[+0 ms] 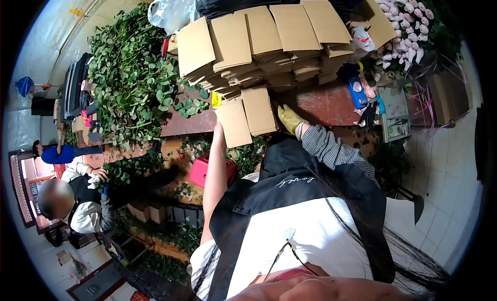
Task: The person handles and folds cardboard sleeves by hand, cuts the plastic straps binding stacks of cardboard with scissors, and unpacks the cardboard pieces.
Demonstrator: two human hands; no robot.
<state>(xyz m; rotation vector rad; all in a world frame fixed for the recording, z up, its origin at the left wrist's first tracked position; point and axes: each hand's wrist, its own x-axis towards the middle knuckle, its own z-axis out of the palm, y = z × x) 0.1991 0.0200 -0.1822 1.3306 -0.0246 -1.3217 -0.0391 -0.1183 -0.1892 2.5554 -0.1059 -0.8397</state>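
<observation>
Two small stacks of brown cardboard pieces (234, 124) lie side by side before me, jutting past the table's near edge. My left hand (218, 126) is at their left edge, closed on them as far as I can see; its fingers are mostly hidden by the cardboard. A bright yellow item (216, 99) shows just beyond it. On the other side, my right hand (290, 119) wears a yellowish glove. Its fingers are stretched out beside the cardboard's right edge, with nothing visible in them. Behind stand several tall stacks of cardboard pieces (259, 32).
Leafy green stems (132, 73) are heaped on the left of the red table (323, 101). Pink-white wrapped blooms (409, 21) stand at the back right, above a blue item (356, 90). A red-pink container (209, 170) sits below the table. A co-worker (85, 202) handles stems at left.
</observation>
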